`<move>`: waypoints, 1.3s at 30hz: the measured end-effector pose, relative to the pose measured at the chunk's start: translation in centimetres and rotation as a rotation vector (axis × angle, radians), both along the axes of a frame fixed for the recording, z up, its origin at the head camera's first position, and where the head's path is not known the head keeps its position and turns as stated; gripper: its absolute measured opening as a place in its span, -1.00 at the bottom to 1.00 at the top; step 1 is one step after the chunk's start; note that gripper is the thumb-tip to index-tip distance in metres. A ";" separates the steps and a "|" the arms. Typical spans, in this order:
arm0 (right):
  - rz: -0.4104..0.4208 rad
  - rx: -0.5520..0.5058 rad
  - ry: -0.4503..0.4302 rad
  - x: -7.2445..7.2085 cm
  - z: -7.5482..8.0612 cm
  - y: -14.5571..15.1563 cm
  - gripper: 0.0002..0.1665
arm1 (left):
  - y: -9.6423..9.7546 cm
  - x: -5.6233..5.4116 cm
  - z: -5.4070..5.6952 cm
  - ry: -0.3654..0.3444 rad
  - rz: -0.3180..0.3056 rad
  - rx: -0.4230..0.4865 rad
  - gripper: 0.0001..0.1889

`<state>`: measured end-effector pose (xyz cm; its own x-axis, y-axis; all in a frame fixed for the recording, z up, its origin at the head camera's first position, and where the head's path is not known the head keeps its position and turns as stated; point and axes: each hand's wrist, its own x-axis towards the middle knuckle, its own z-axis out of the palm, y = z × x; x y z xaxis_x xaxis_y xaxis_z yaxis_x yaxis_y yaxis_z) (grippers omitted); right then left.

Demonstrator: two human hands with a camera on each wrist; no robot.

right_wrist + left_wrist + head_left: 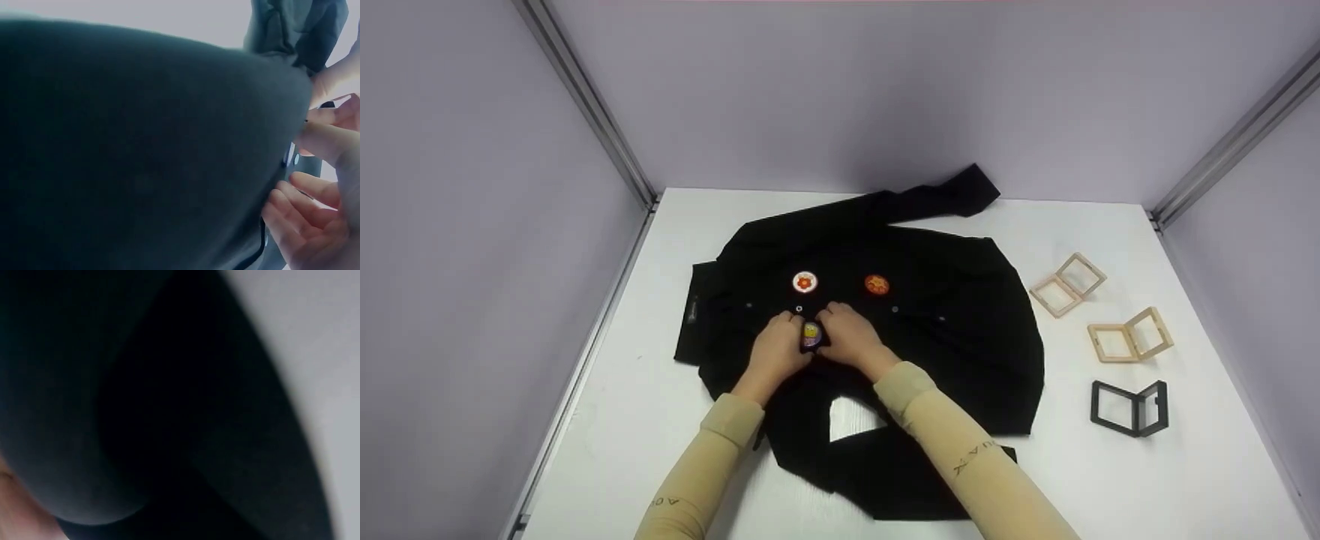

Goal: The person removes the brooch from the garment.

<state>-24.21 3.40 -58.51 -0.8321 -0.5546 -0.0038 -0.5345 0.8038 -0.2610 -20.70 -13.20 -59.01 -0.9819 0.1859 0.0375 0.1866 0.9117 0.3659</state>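
A black shirt (960, 330) lies spread on the white table. Both hands are at its placket, either side of a round badge (811, 334) with a yellow cartoon figure. The left hand (780, 349) pinches the cloth at the badge's left side, while the right hand (847, 336) pinches it at the right. Dark cloth (140, 146) fills most of the right wrist view, with curled fingers (304, 216) at its edge. In the left wrist view cloth hides nearly all of the hand. Two more badges, one white with a red flower (805, 282) and one orange-red (877, 284), sit farther up the shirt.
On the right of the table (1207, 480) stand two light wooden hinged frames (1057, 298) (1114, 343) and a black one (1116, 409), all unfolded. One sleeve (945, 199) stretches toward the back wall; another lies near the front. Grey-lilac walls enclose the table at the back and sides.
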 end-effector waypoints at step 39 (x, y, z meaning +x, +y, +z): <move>0.050 0.017 0.057 0.2 0.2 -0.5 -0.65 | -0.2 -0.3 0.3 0.061 -0.015 0.016 -0.53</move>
